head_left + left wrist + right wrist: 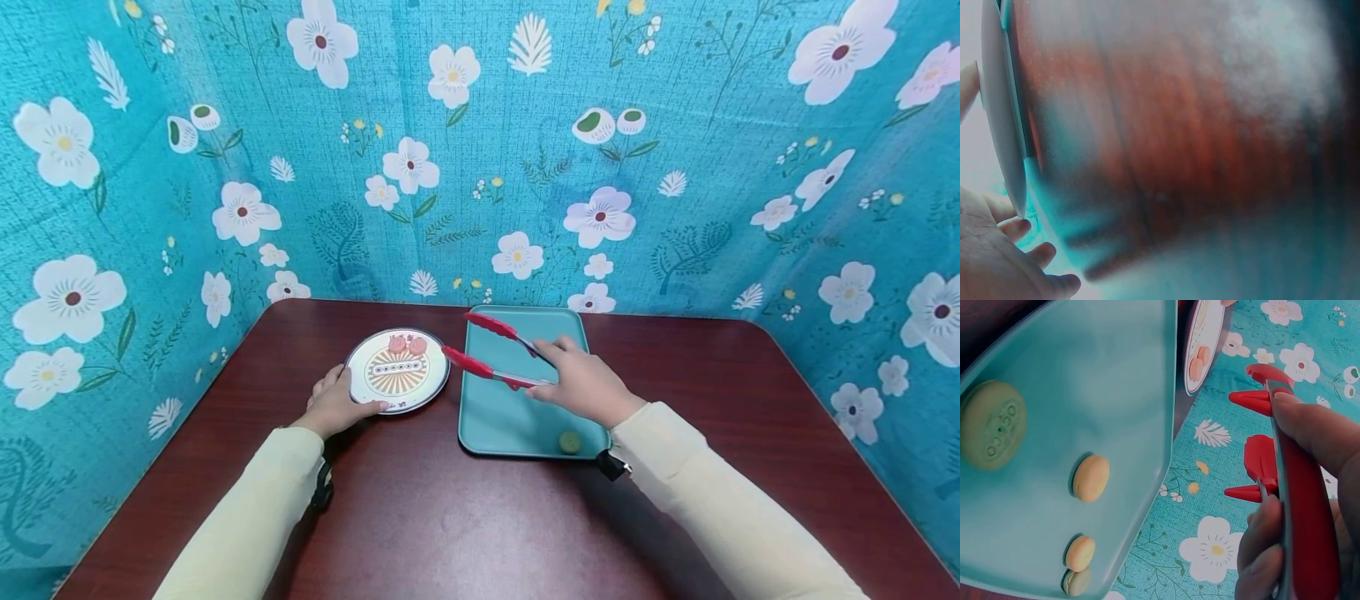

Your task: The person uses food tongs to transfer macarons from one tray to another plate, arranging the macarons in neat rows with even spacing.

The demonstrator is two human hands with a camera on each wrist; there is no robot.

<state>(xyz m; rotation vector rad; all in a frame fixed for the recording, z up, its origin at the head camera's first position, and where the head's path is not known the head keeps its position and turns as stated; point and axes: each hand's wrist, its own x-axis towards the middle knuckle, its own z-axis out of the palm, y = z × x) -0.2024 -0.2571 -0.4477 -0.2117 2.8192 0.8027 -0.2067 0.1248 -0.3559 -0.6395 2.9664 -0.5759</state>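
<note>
Pale sleeves (pixel 720 492) reach over the dark table (pixel 420 517), and just past the cuffs we find a green cookie (pixel 570 442) by the near edge of the blue-green tray (pixel 498 425). Now to the grips! The left hand (pixel 335 404) has the plate (pixel 435 367) by its rim, thumb along the near edge, fingers at the left side, probably to steady it while leaving its top free. Over the tray, the right hand (pixel 588 385) holds the tongs (pixel 1307 506) by the handles, and we see the red tips standing well apart with nothing between them. That hold, we judge, gives reach and keeps bare fingers off the food. So where's the food? Our green cookie lies on the near side of the right hand, well away from the tips, which point left toward the plate. Two yellow cookies (pixel 1091 478) and a pale green cookie (pixel 1077 584) rest on the tray too, seen only from the right wrist, none touched. Over on the plate's far side, two pink cookies (pixel 417 345) sit side by side, left of the tips and apart from them. Beyond it all, we've got flowered cloth (pixel 480 117).
</note>
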